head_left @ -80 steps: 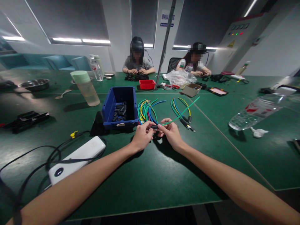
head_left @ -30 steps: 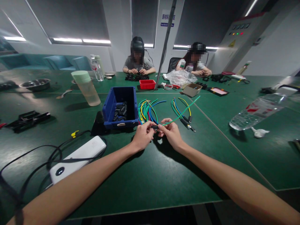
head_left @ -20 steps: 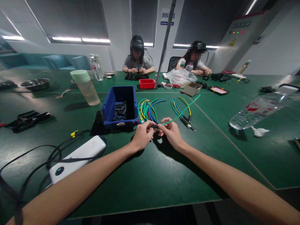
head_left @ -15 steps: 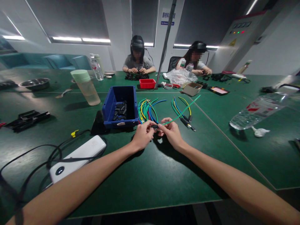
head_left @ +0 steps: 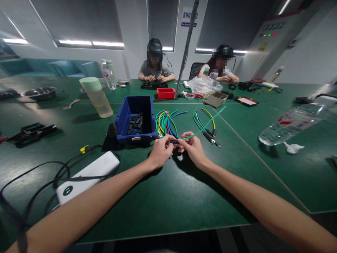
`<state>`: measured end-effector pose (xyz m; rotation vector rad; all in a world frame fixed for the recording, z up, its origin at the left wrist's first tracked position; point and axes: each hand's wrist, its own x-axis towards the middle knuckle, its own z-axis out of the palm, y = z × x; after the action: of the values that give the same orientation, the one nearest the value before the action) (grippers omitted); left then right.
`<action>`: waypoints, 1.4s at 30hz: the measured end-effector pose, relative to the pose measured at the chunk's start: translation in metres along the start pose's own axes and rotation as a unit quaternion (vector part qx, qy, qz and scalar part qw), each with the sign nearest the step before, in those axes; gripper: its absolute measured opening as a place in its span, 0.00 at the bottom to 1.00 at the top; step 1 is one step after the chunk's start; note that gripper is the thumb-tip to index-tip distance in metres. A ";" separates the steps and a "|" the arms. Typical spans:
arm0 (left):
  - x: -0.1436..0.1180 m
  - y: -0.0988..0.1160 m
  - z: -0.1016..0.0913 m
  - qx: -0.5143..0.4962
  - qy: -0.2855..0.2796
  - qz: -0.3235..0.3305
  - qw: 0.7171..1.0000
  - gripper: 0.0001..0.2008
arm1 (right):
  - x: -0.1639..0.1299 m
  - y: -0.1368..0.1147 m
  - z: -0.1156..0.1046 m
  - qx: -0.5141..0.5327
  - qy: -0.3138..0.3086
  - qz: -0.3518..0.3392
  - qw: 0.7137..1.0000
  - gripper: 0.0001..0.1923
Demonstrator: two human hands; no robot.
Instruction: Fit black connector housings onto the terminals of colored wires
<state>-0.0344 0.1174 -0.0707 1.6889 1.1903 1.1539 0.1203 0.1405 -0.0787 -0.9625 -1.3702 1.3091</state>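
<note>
Over the green table (head_left: 168, 196), my left hand (head_left: 160, 151) pinches a small black sleeve (head_left: 173, 142) at the end of a green wire (head_left: 204, 126). My right hand (head_left: 193, 149) grips that same wire just behind the sleeve; the wire runs up and to the right. A bundle of coloured wires (head_left: 164, 123) lies just beyond my hands. A second, smaller group of wires with black ends (head_left: 206, 124) lies to its right. A blue bin (head_left: 135, 119) with black sleeves inside stands to the left of the bundle.
A white power bank (head_left: 86, 175) with black cables lies at the near left. A pale green cup (head_left: 97, 96), a water bottle (head_left: 289, 123) on its side, a red tray (head_left: 165, 93) and a cardboard box (head_left: 215, 100) stand around. Two people work at the far side.
My hands keep the same hold on the green wire and sleeve, with only slight finger shifts. The view has drifted a little.
</note>
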 end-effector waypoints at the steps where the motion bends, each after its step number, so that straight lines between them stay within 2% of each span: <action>1: 0.000 0.000 0.000 -0.002 0.000 -0.001 1.000 0.10 | 0.000 0.000 0.000 0.000 0.000 0.001 1.000 0.19; 35: 0.000 -0.001 0.000 0.000 -0.001 -0.001 1.000 0.11 | 0.001 0.000 -0.001 0.009 -0.003 0.008 1.000 0.21; 42: 0.000 0.002 0.000 0.004 -0.004 -0.002 1.000 0.10 | 0.000 0.000 -0.001 0.001 0.000 -0.002 1.000 0.18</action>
<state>-0.0339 0.1165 -0.0689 1.6944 1.1953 1.1410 0.1214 0.1405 -0.0786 -0.9580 -1.3692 1.3081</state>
